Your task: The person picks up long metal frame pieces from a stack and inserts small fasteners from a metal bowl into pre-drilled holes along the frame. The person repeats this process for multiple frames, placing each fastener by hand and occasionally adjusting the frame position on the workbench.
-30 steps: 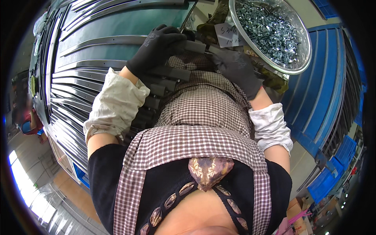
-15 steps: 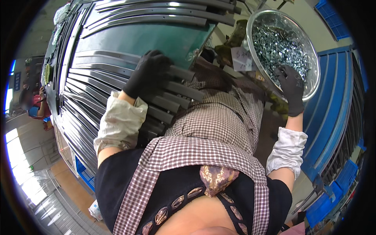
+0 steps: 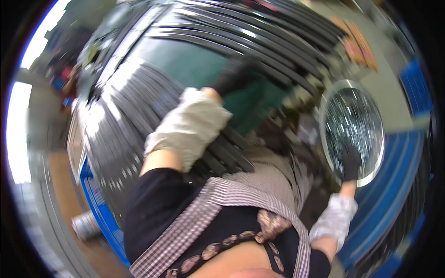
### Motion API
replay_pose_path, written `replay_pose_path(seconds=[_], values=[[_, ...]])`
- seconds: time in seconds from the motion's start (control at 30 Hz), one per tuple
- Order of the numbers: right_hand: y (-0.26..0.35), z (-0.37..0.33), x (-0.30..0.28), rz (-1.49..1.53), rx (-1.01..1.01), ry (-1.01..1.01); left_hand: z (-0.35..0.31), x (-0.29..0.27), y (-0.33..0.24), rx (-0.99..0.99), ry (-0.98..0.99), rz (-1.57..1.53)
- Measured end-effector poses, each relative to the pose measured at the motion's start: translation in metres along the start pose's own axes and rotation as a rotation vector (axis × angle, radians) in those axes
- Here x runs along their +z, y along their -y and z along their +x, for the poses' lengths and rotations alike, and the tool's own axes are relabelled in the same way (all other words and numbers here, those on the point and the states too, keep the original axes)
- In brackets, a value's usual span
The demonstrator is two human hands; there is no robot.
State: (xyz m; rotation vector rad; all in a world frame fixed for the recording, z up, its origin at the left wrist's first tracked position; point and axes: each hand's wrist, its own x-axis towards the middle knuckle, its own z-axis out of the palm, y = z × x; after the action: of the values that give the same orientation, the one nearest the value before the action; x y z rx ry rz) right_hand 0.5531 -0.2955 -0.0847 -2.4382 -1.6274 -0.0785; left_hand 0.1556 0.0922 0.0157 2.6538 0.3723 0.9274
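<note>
One green-topped table (image 3: 248, 107) takes up the most room, and we note its bare surface between two groups of long black strips. The near strips (image 3: 134, 99) fan out to the left and run beneath the left forearm; the far strips (image 3: 259, 39) lie roughly side by side across the top. To the right we record a blue ribbed panel (image 3: 394, 169). Beside it stands a round metal bowl (image 3: 325, 139). The left hand (image 3: 236, 73), black-gloved, is over the green surface at the far strips; motion blur prevents us from telling whether it grasps one. The right hand (image 3: 351, 163), likewise gloved, reaches into the bowl, its grip unclear to us. Small silvery metal pieces (image 3: 350, 118) lie in the bowl.
</note>
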Motion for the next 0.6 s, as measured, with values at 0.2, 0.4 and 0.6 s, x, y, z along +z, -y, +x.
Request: replay_pose_path(seconds=[0.2,0.4,0.6], values=[[-0.032,0.004,0.033,-0.120,0.077,0.007,-0.005,0.022,-0.019,-0.106,0.013,0.145],[-0.047,0.011,0.005,-0.108,0.126,-0.075,-0.028,0.015,-0.076,-0.013,0.268,0.115],[-0.014,0.034,-0.069,0.274,0.208,-0.314,-0.035,0.008,-0.107,-0.043,0.375,0.123]])
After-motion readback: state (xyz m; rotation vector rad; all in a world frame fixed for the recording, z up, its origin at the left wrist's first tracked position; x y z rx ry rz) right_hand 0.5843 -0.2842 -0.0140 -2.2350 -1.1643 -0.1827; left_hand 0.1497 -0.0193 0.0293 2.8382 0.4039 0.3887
